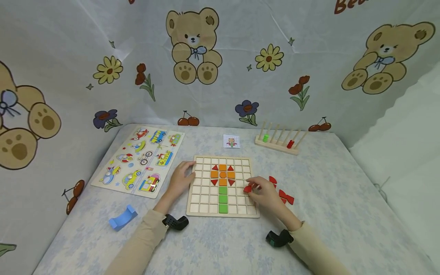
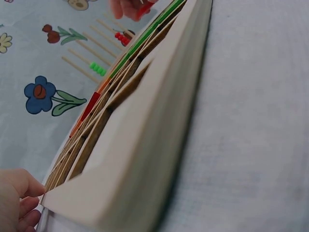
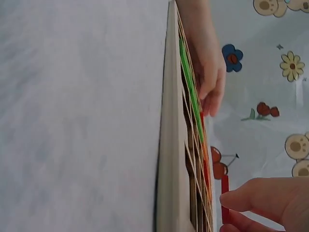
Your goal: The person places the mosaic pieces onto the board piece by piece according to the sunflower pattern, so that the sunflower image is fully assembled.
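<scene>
A wooden grid board [image 1: 204,210] lies in front of me, holding red triangles, orange pieces and a column of green squares [image 1: 223,199]. At its left edge, my left hand [image 1: 180,179] touches the frame with thumb and fingers; the left wrist view shows the fingertips [image 2: 30,205] against the frame. My right hand [image 1: 266,194] pinches a red curved-edged tile [image 1: 247,189] between thumb and fingers, over the board's right side. In the right wrist view, that red tile [image 3: 225,198] stands edge-on between the fingertips. Several loose red tiles [image 1: 287,196] lie right of the board, partly hidden by the hand.
Behind the board lies a small pattern card [image 1: 232,141]. A wooden peg rack [image 1: 276,146] with green and red beads stands at the back right. On the left are a vehicle puzzle board [image 1: 137,162] and a blue curved block [image 1: 123,218].
</scene>
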Action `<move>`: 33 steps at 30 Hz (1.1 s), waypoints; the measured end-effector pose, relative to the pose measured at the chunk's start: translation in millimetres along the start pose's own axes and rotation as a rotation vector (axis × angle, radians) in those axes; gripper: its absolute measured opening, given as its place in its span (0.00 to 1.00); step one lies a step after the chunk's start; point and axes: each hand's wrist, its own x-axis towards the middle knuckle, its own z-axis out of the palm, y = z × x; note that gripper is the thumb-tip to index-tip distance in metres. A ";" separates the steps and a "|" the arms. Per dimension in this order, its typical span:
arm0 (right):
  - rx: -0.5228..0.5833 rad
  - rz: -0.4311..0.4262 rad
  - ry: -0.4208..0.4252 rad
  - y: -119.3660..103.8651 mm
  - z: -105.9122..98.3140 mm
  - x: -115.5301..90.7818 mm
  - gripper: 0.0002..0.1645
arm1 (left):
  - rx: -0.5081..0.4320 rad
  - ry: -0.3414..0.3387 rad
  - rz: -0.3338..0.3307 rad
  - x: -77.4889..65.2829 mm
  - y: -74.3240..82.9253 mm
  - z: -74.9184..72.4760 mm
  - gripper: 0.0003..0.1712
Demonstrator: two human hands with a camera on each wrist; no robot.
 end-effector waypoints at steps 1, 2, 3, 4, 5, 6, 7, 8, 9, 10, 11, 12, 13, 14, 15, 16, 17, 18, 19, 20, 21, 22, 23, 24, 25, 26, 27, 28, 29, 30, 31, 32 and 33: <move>0.018 -0.004 -0.024 -3.3 4.5 3.1 0.22 | 0.001 0.001 0.001 0.3 -0.6 0.3 0.25; 0.033 -0.016 -0.046 -5.9 9.1 6.3 0.22 | 0.000 0.002 0.004 0.6 -0.9 0.4 0.25; 0.049 -0.028 -0.064 -8.8 13.0 8.9 0.21 | 0.001 0.004 0.008 0.8 -1.1 0.5 0.25; 0.063 -0.036 -0.080 -11.3 16.7 11.3 0.21 | -0.001 0.005 0.010 0.9 -1.2 0.7 0.25; 0.080 -0.045 -0.092 -13.3 20.1 13.1 0.21 | -0.005 0.006 0.008 0.9 -1.1 0.8 0.25; 0.089 -0.059 -0.096 -14.9 23.2 14.7 0.21 | -0.007 0.006 0.010 1.0 -0.9 0.9 0.25; 0.095 -0.074 -0.096 -15.9 26.0 15.8 0.21 | -0.009 0.005 0.007 0.8 -0.5 1.0 0.25; 0.104 -0.088 -0.091 -16.9 28.4 16.6 0.21 | -0.011 0.003 0.009 0.6 -0.1 0.9 0.25; 0.113 -0.099 -0.084 -17.6 30.5 17.0 0.21 | -0.014 0.002 0.008 0.5 0.1 1.1 0.24; 0.113 -0.123 -0.071 -17.4 32.4 17.0 0.21 | -0.017 0.001 0.006 0.3 0.4 1.1 0.24; 0.117 -0.135 -0.062 -17.5 33.7 16.9 0.21 | -0.017 0.002 0.005 0.0 0.9 1.1 0.24; 0.115 -0.141 -0.053 -17.4 34.6 16.5 0.21 | -0.018 0.002 0.005 -0.1 1.2 1.1 0.24; 0.117 -0.145 -0.042 -17.0 35.1 15.9 0.21 | -0.021 0.003 0.003 -0.3 1.5 1.1 0.24; 0.120 -0.136 -0.034 -16.6 35.1 15.2 0.20 | -0.022 0.004 0.005 -0.3 1.7 1.2 0.24; 0.123 -0.126 -0.025 -15.5 34.8 14.5 0.19 | -0.023 0.004 0.007 -0.2 1.8 1.2 0.24; 0.126 -0.114 -0.012 -13.8 34.1 13.4 0.18 | -0.019 0.003 0.007 0.0 1.6 1.4 0.24; 0.139 -0.076 -0.005 -12.0 32.8 12.3 0.17 | -0.017 0.002 0.009 0.4 1.2 1.8 0.24; 0.137 -0.050 0.011 -8.5 31.4 11.0 0.16 | -0.013 -0.001 0.010 0.9 0.6 2.2 0.24; 0.136 -0.024 0.033 -5.0 29.2 9.7 0.15 | -0.010 -0.004 0.012 1.1 0.2 2.4 0.24; 0.139 0.000 0.051 -1.0 25.9 8.3 0.14 | -0.006 -0.006 0.013 1.4 -0.4 2.7 0.25; 0.135 0.020 0.076 3.2 22.3 7.1 0.14 | -0.003 -0.008 0.013 1.7 -0.9 2.9 0.25; 0.127 0.038 0.102 7.7 17.8 5.7 0.14 | -0.002 -0.008 0.010 1.7 -0.9 2.9 0.25; 0.114 0.053 0.132 12.6 12.8 4.7 0.14 | -0.002 -0.008 0.014 1.4 -0.6 2.6 0.25; 0.091 0.059 0.172 17.5 7.5 4.4 0.14 | -0.003 -0.008 0.014 1.1 -0.2 2.0 0.25; 0.073 0.067 0.211 21.9 1.9 4.1 0.14 | -0.005 -0.006 0.014 0.6 0.4 1.6 0.25; 0.048 0.083 0.248 26.6 -3.2 3.8 0.15 | -0.007 -0.004 0.014 0.3 0.8 1.2 0.25; 0.011 0.109 0.285 31.7 -7.5 3.9 0.16 | -0.009 -0.002 0.014 -0.1 1.2 0.7 0.24; -0.019 0.137 0.314 36.9 -11.6 3.9 0.17 | -0.012 -0.001 0.014 -0.5 1.7 0.3 0.24; -0.049 0.170 0.333 41.5 -14.9 4.0 0.18 | -0.012 0.000 0.014 -0.7 1.8 0.0 0.24; -0.072 0.208 0.341 45.8 -17.4 4.0 0.18 | -0.013 0.001 0.010 -0.9 1.9 -0.1 0.24; -0.087 0.239 0.340 49.6 -19.2 3.9 0.19 | -0.014 0.000 0.008 -1.0 2.0 -0.4 0.24; -0.098 0.270 0.334 52.7 -20.4 3.7 0.20 | -0.013 -0.001 0.006 -1.0 2.1 -0.6 0.24; -0.100 0.291 0.326 55.3 -21.1 3.8 0.20 | -0.011 -0.001 0.006 -0.9 2.0 -0.8 0.24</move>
